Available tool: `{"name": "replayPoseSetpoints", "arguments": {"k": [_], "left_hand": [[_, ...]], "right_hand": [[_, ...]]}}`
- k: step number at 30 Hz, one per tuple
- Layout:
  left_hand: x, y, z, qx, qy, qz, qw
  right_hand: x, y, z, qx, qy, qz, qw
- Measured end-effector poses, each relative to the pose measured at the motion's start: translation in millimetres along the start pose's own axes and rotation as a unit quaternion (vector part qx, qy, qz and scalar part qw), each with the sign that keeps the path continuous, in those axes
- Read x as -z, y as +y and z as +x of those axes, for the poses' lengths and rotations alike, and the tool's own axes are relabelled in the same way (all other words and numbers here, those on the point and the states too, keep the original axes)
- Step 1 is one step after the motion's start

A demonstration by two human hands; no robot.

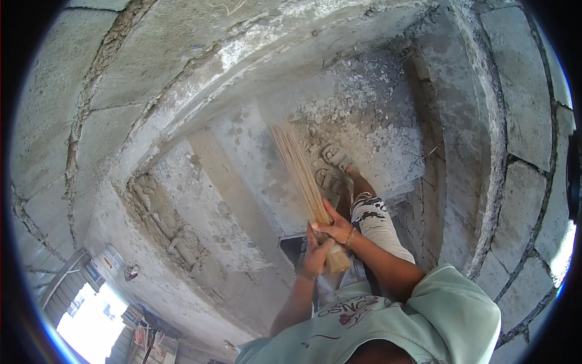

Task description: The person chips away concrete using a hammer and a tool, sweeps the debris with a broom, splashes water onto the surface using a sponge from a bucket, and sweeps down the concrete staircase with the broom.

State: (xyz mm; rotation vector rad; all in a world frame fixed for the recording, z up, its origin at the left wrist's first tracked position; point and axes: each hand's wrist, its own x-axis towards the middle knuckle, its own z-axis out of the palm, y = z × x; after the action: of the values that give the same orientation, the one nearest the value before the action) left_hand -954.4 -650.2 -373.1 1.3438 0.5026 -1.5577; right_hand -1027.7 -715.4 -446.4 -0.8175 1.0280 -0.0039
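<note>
A stick broom [297, 164], a bundle of thin tan sticks, slants across the middle of the view. Its spread far end lies over the dusty concrete and is a little blurred. My right hand [334, 227] wraps round the bundle in its lower part, with a bracelet at the wrist. Just below, on the butt end side, my left hand [315, 256] is closed against the same bundle. The thick butt end [337, 262] sticks out close to my shirt. Some fingers of both hands are hidden by the broom and each other.
Loose rubble [364, 97] and dust cover the floor past my sandalled feet [334, 156]. Concrete steps [224, 182] run beside me. Rough block walls [521, 206] enclose both sides. A pale container [109, 262] stands at lower left, near a bright opening [94, 318].
</note>
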Motion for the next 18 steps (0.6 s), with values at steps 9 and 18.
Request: {"name": "replayPoseSetpoints", "arguments": {"k": [9,18], "left_hand": [[-119,-110,68,0.049,-0.029,-0.084,0.995],[-185,-92,85,0.036,0.025,-0.151,0.988]], "right_hand": [[151,-43,-42,-0.146,0.073,0.036,0.986],[211,-57,-4,-0.18,-0.026,-0.054,0.982]]}}
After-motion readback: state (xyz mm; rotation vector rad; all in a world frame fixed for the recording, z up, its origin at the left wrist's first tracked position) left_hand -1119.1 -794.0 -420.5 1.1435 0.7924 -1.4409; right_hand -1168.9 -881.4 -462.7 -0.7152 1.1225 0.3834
